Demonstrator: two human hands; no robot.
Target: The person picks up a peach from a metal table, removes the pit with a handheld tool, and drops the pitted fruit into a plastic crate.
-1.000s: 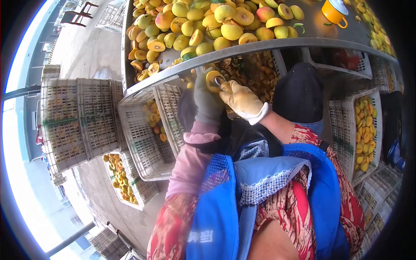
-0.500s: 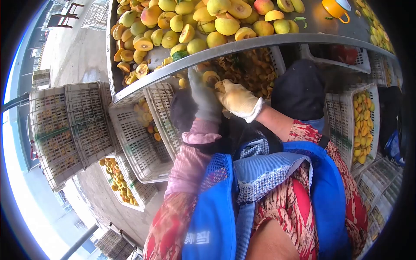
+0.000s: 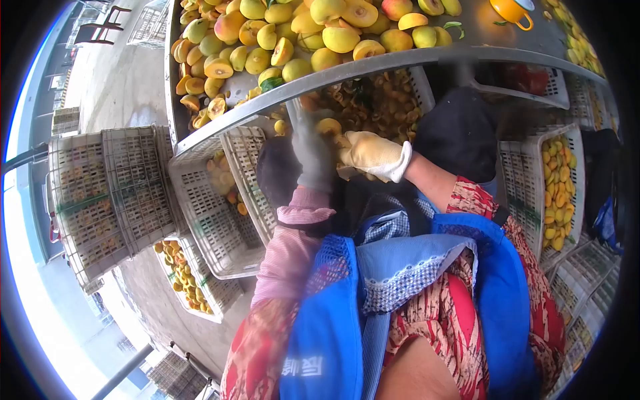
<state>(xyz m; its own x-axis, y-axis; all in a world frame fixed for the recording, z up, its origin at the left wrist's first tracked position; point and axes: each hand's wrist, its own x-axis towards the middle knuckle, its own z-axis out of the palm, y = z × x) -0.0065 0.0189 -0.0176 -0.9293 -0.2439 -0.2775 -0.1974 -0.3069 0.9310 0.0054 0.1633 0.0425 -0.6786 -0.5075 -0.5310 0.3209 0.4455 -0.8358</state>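
My left hand [image 3: 312, 157], in a grey glove, is raised under the metal table's front rim and smeared by motion. A cut yellow peach half [image 3: 329, 127] sits between my two hands, at the fingertips of my right hand [image 3: 372, 155]. That hand wears a cream glove, its fingers curled closed against the fruit. Whether the left fingers also grip the peach is blurred. Below and behind the hands, a crate [image 3: 421, 93] holds a heap of brownish peach scraps [image 3: 383, 100]. Whole and halved yellow peaches [image 3: 297, 70] are piled on the table above.
The metal table rim [image 3: 400, 61] curves across in front of me. An orange mug [image 3: 512, 12] stands on the tabletop. White plastic crates [image 3: 217, 230] are on my left, some stacked. Another crate of peaches [image 3: 559, 193] is on my right.
My right hand has shifted slightly down and right, and the peach half has shifted a little the same way. My left hand has moved slightly left. The view has tilted a little.
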